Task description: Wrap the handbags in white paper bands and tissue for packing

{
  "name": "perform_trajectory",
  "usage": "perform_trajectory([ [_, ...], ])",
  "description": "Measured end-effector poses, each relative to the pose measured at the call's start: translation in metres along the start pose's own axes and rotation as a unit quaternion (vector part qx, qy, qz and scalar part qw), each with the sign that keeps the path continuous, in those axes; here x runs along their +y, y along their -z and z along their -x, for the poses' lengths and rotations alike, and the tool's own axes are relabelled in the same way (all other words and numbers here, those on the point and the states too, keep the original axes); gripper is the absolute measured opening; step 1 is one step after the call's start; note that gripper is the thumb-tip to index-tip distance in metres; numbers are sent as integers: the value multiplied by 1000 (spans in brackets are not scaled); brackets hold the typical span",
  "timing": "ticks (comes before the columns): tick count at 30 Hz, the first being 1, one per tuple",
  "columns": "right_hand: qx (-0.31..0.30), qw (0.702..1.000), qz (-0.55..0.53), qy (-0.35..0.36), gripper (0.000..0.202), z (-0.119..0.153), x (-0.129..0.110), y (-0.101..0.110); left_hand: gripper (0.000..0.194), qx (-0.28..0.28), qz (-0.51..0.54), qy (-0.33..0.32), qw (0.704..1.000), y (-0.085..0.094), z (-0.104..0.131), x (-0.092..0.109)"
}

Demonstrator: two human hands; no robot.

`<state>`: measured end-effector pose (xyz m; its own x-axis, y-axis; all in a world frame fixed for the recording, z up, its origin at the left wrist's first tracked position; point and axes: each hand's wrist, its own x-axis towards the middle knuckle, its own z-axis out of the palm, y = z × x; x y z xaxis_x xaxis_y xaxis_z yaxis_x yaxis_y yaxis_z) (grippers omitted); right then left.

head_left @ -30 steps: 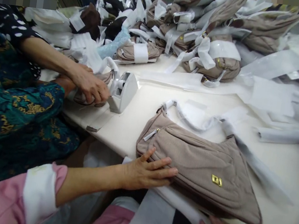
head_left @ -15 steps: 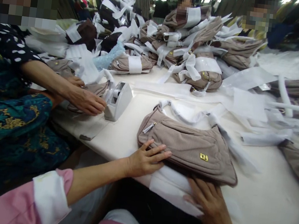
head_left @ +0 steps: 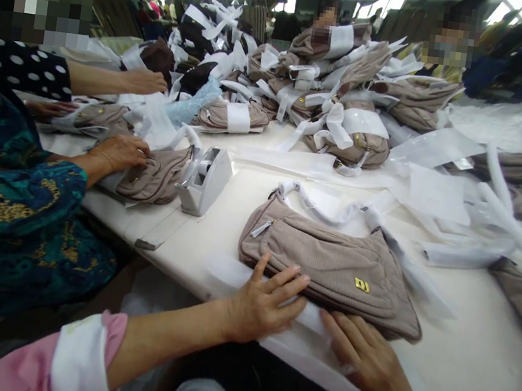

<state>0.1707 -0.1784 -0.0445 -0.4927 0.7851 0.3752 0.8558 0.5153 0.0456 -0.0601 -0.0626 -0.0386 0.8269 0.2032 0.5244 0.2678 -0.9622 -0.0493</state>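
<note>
On white table (head_left: 458,372), spread hands (head_left: 311,328) press beige bag (head_left: 328,267).

A white tape dispenser (head_left: 206,179) stood on the white table (head_left: 470,348). Beside it a co-worker's hand (head_left: 118,151) rested on a folded taupe bag (head_left: 156,174). Paper-banded bags (head_left: 347,114) were heaped behind.

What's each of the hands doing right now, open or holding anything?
Left hand: open, flat, fingers on the beige ribbed fabric handbag, grasping nothing.
Right hand: open, flat on the white wrapping paper by the bag's near edge.
</note>
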Motion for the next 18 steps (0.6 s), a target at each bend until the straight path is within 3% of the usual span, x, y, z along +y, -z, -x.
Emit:
perform_trajectory([
  [2,14,1000,12,-10,35,-3,0,-6,16,26,-31,4,999,-9,2,2],
  [8,51,996,51,-47,30,4,-7,-18,9,110,-23,17,993,-25,0,1],
  [13,96,992,33,-81,30,13,-3,-10,7,108,-17,36,993,-23,-7,-2],
  [18,210,945,75,-240,24,59,6,15,8,97,-15,64,993,-25,-9,-2],
])
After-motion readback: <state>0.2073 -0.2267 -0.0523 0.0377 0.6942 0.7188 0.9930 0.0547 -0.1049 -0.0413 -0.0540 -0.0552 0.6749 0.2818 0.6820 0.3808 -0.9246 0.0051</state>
